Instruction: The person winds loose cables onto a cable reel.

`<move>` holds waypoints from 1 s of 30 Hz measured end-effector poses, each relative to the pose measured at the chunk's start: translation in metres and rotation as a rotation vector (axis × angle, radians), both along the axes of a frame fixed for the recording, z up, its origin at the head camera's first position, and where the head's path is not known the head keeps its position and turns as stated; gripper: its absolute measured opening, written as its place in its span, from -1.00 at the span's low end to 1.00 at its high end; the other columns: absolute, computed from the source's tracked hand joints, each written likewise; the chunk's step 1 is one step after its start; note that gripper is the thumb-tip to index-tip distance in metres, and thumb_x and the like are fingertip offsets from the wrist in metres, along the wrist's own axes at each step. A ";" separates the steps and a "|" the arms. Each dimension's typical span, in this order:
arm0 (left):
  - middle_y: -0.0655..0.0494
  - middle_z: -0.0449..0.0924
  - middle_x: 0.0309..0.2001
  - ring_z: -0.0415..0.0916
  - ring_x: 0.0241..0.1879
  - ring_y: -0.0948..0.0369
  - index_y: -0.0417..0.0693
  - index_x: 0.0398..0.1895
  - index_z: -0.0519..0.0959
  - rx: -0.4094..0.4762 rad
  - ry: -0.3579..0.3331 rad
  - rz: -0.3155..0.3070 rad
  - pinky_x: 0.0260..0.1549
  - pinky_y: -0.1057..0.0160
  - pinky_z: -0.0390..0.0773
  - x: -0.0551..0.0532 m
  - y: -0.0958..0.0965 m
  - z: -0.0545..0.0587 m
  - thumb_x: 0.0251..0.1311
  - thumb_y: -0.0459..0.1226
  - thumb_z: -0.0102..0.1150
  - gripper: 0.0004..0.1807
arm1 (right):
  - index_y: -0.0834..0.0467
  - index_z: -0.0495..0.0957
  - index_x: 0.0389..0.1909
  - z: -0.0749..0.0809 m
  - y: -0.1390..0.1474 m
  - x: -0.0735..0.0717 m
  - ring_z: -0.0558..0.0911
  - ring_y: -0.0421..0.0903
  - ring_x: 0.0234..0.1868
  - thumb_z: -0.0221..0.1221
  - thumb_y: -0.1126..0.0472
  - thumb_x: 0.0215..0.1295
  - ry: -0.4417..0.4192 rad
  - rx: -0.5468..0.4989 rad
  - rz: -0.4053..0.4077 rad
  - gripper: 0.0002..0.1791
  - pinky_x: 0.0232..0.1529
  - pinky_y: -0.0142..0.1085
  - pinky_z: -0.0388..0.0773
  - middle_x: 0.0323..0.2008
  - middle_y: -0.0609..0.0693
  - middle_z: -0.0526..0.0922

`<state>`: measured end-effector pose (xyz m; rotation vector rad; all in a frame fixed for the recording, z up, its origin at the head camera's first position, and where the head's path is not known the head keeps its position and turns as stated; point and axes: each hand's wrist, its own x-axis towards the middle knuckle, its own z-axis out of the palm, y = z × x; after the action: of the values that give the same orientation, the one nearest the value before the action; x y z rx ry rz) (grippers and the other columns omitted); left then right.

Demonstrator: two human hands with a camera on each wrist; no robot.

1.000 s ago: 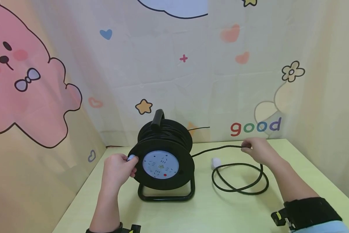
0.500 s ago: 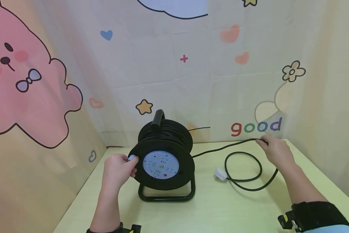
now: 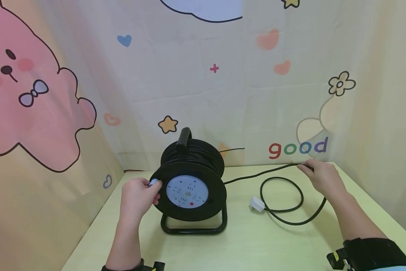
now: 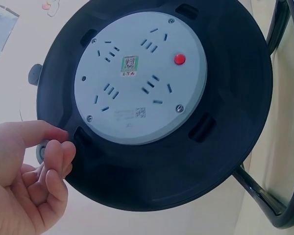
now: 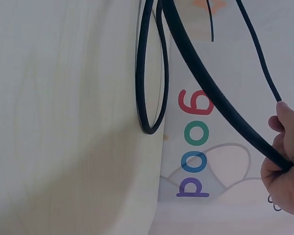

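Right wrist view: right hand (image 5: pixel 288 188) holds smooth, curving black cable (image 5: pixel 211 92).

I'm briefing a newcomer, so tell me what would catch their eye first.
The black cable reel stands mid-picture, the left hand pinching a knob at its edge. To its right, a white plug lies on the table and the right hand holds the cable. A pink cartoon animal fills the head view's upper left.
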<state>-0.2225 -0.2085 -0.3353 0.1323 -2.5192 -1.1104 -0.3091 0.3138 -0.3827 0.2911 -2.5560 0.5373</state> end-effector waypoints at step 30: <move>0.19 0.36 -0.77 0.27 -0.72 0.21 -0.08 -0.67 0.50 -0.186 0.508 0.026 -0.79 0.22 0.27 0.005 0.047 0.007 0.24 -0.08 0.18 -0.62 | 0.09 0.66 -0.14 -0.017 -0.048 0.022 0.53 -0.12 -0.16 0.14 -0.11 0.34 -0.113 -0.419 0.188 -0.64 -0.17 -0.19 0.48 -0.19 -0.04 0.66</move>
<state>-0.2177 -0.1618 -0.3281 -0.1501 -2.1364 -0.7716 -0.2868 0.2663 -0.4000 0.3583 -2.4564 1.1671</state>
